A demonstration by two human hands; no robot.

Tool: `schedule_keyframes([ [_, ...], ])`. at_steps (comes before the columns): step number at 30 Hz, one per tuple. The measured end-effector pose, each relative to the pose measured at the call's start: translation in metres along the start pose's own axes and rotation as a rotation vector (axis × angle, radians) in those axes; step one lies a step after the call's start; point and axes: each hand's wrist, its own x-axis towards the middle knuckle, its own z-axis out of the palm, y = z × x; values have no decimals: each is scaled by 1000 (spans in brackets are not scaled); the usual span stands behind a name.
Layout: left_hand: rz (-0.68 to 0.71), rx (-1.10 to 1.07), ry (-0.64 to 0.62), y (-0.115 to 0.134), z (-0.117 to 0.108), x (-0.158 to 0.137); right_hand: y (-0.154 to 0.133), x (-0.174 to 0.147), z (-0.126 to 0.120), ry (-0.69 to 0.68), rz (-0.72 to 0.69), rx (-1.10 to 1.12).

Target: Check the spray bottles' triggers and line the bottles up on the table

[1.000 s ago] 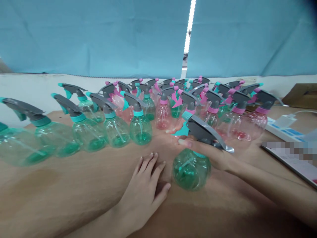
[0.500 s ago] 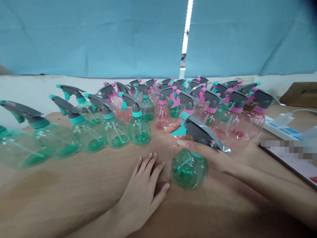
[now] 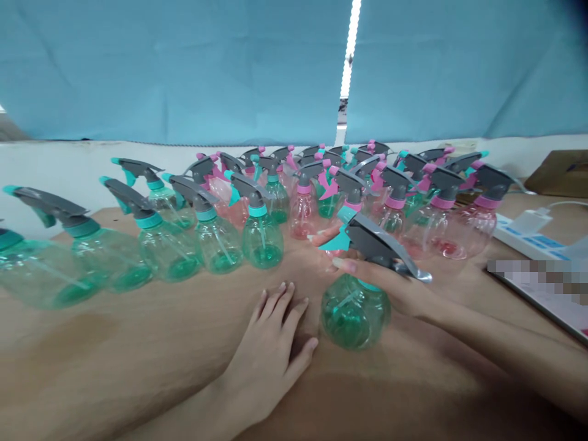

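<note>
My right hand (image 3: 383, 278) is wrapped round the neck of a green spray bottle (image 3: 354, 313), its thumb across the front below the turquoise trigger. The bottle's grey sprayer head points to the left, and its clear green body shows a thin tube inside. Part of the neck and the far fingers are hidden. To the left of that bottle, my left hand (image 3: 271, 349) lies flat on the wooden table (image 3: 151, 355), fingers stretched out and holding nothing. Beyond it stands a row of green spray bottles (image 3: 263, 242) with turquoise collars.
Several pink spray bottles (image 3: 303, 211) with grey heads crowd the back of the table, mixed with green ones. At the right are a white power strip (image 3: 528, 236), a flat device (image 3: 546, 300) with a blurred screen, and a cardboard box (image 3: 558, 174). A blue cloth (image 3: 184, 67) hangs behind.
The whole view has shifted slightly, so everything sits a little further right. Both hands and the held spray bottle keep the same pose.
</note>
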Motion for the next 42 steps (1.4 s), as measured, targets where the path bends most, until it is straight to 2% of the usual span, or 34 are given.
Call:
schedule_keyframes([
  [9,-10,-12,1,1,0,-1,-9,-1,3,10,-10,-37],
  [26,-3,0,0,1,0,-1,-1,0,0,-28,-35,10],
  [33,-11,-18,1,1,-1,-1,-10,-1,2,-42,-34,6],
  [42,-2,-2,-1,1,0,-1,0,0,0,-31,-21,41],
])
